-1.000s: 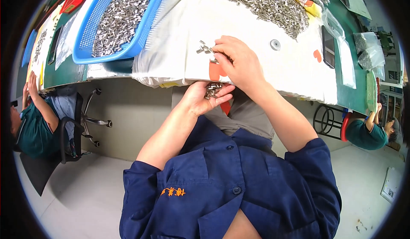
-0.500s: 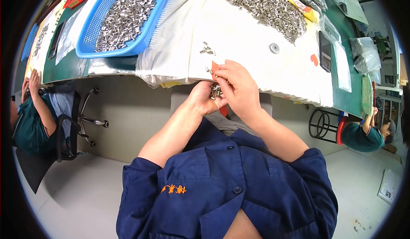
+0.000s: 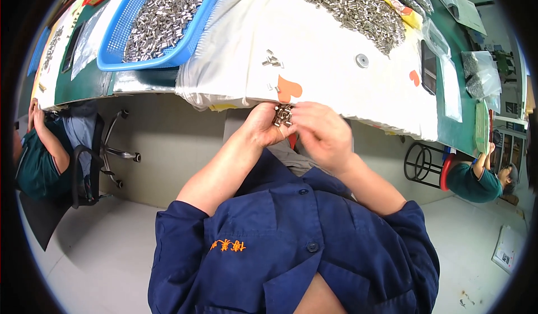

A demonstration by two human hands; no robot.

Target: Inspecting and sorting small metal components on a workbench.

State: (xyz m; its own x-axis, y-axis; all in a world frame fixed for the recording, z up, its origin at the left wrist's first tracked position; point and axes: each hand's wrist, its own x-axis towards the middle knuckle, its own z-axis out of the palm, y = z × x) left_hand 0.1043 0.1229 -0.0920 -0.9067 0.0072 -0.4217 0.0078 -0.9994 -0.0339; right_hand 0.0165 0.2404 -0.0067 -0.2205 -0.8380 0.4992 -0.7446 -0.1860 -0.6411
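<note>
Just off the table's front edge, my left hand (image 3: pixel 263 124) is cupped around several small shiny metal cylinders (image 3: pixel 283 115) lying in its palm. My right hand (image 3: pixel 325 130) is beside it, slightly blurred, with fingers bent and tips at the right side of these cylinders. What its fingertips pinch, if anything, is hidden. Beyond the hands, a few loose cylinders (image 3: pixel 272 61) lie scattered on the white cloth (image 3: pixel 241 61), and a large pile of cylinders (image 3: pixel 353 11) covers its far part. A round grey metal disc (image 3: pixel 362 61) with a central hole rests nearer than the pile.
A blue perforated basket (image 3: pixel 106 56) full of cylinders stands at the left. To the right lie a dark phone (image 3: pixel 428 67) and clear plastic bags (image 3: pixel 482 70). Co-workers sit at the far left (image 3: pixel 45 157) and far right (image 3: pixel 476 179).
My right hand has drawn back right and toward me from the table edge, uncovering the red heart printed on the cloth. More of the cylinders in my left palm show.
</note>
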